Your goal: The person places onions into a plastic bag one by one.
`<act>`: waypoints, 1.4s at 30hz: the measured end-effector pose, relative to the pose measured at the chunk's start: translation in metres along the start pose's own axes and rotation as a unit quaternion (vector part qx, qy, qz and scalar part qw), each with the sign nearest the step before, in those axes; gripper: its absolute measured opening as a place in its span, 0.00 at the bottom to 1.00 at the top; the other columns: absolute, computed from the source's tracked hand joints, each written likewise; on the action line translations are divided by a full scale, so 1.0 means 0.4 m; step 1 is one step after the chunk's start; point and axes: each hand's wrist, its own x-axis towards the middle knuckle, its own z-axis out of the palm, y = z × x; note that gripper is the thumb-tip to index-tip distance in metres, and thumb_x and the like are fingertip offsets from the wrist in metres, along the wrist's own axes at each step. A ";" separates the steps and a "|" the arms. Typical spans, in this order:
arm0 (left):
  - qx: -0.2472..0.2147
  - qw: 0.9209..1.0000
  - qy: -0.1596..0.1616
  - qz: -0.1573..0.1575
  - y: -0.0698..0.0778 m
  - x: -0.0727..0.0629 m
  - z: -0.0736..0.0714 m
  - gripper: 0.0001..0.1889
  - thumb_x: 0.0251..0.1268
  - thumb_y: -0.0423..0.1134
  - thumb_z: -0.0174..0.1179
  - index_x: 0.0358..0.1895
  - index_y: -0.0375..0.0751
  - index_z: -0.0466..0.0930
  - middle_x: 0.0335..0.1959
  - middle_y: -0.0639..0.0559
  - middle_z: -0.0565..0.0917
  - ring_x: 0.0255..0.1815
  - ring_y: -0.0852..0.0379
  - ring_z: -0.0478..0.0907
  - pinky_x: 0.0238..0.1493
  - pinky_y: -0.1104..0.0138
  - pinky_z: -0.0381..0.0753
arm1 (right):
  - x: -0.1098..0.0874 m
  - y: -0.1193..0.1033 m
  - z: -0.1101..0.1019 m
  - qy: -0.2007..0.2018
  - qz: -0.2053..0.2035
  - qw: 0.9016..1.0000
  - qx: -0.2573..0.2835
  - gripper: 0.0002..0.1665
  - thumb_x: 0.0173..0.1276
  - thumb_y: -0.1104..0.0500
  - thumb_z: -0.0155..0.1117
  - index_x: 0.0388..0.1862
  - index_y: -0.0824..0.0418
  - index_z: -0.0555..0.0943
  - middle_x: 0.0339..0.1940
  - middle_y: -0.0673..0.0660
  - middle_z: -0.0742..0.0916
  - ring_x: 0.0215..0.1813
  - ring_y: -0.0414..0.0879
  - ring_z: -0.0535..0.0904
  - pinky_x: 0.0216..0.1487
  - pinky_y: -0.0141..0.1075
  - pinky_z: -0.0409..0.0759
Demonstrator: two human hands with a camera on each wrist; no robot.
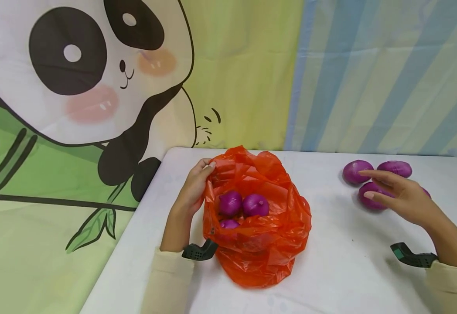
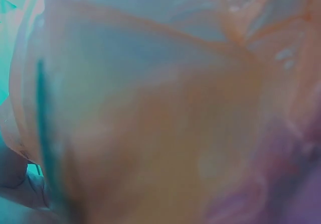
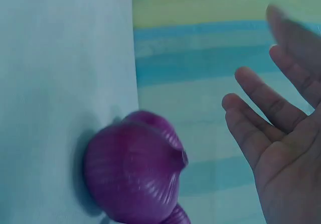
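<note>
A crinkled red plastic bag (image 1: pixel 264 248) stands on the table with its mouth spread. My left hand (image 1: pixel 191 189) grips the left edge of its rim between thumb and fingers. Inside lie purple onions (image 1: pixel 255 205), three of them showing. In the left wrist view the thin bag film (image 2: pixel 150 48) fills most of the picture, blurred. On the right, my right hand (image 1: pixel 410 198) hovers with fingers extended and nothing held, overlapping a group of several loose onions (image 1: pixel 356 171). One large onion (image 3: pixel 133 174) appears beside the open right hand (image 3: pixel 293 153) in the right wrist view.
The white table (image 1: pixel 330 270) carries the bag at its middle and the loose onions toward the back right. Behind its far edge hangs a cloth backdrop (image 1: pixel 248 74) with a panda print and stripes. Each wrist wears a small black device (image 1: pixel 200 250).
</note>
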 end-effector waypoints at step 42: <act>0.008 1.000 -0.002 -0.013 -0.005 0.003 0.000 0.09 0.77 0.42 0.47 0.49 0.40 0.67 0.46 0.45 0.75 0.46 0.51 0.76 0.48 0.63 0.79 | 0.027 0.114 0.013 -0.047 0.030 0.985 -0.161 0.31 0.58 0.64 0.74 0.61 0.65 0.75 0.64 0.77 0.69 0.61 0.79 0.62 0.49 0.73 0.65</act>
